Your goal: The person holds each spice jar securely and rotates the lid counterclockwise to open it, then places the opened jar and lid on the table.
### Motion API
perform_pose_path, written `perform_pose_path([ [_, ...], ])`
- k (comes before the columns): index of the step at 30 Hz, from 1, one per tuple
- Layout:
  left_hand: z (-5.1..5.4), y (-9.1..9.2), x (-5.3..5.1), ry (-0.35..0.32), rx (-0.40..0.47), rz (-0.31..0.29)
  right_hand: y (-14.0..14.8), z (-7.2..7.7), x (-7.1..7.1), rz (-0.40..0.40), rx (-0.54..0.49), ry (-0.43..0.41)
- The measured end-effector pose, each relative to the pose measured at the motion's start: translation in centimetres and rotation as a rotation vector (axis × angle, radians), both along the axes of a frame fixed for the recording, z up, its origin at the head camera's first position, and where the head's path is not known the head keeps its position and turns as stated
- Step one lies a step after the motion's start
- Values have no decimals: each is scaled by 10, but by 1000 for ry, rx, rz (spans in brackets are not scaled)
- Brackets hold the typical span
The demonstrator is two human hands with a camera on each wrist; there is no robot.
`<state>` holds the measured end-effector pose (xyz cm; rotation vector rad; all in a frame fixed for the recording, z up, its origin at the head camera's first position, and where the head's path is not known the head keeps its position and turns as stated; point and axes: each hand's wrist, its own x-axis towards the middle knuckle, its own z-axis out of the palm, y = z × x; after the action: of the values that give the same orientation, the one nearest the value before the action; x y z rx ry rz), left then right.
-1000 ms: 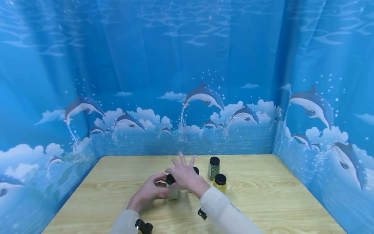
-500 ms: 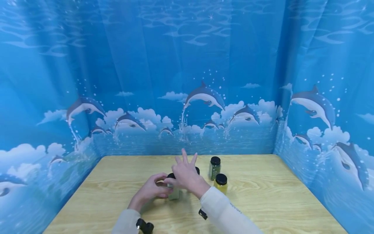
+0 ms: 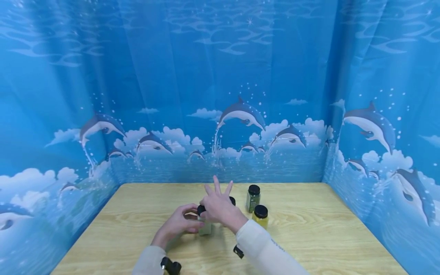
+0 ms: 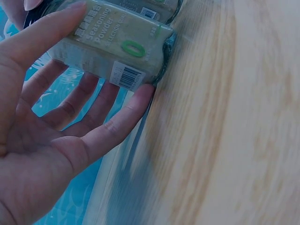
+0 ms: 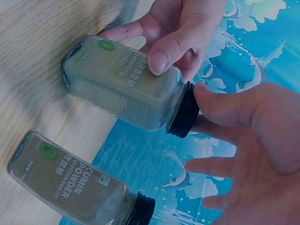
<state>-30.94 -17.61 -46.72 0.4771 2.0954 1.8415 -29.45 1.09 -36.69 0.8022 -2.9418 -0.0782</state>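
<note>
A square glass jar (image 5: 117,79) labelled "seasoning powder", holding pale powder, stands on the table near its middle. My left hand (image 3: 178,222) grips its body from the left, thumb (image 5: 159,62) across the label and fingers on the far side. From the right, my right hand (image 3: 220,208) pinches the jar's black lid (image 5: 183,112) between thumb and index finger; the other fingers are spread away from it. The lid still sits on the jar's neck. Beside it stands a cumin powder jar (image 5: 70,183) with a black lid, mostly hidden behind my right hand in the head view.
To the right of my right hand stand a jar with dark green contents (image 3: 253,200) and a yellow jar (image 3: 261,218), both black-lidded. The wooden table (image 3: 316,236) meets a blue dolphin-print curtain (image 3: 292,164) at its back and sides.
The right thumb and index finger swung left over the lid, then back right, so more lid shows than half a second ago. The left hand keeps its hold on the jar.
</note>
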Motion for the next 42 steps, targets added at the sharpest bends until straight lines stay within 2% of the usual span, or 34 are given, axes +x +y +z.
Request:
perform_pose_path([
  [12,0,0,-2,2,-4,2,2,2,2,-1,18,-45],
  [18,0,0,0,9,-5,2,4,3,1,1,-46,-80],
  [23,-1,0,0,12,-8,1,3,2,0,-20,-104,-47],
  [30,-1,-1,0,12,-2,-3,-1,2,-3,-44,-81,-8],
  [37,-1,0,-1,-3,1,0,0,5,-3,-13,-65,-7],
  [42,-1,0,-1,-9,3,2,1,8,1,21,-62,-47],
])
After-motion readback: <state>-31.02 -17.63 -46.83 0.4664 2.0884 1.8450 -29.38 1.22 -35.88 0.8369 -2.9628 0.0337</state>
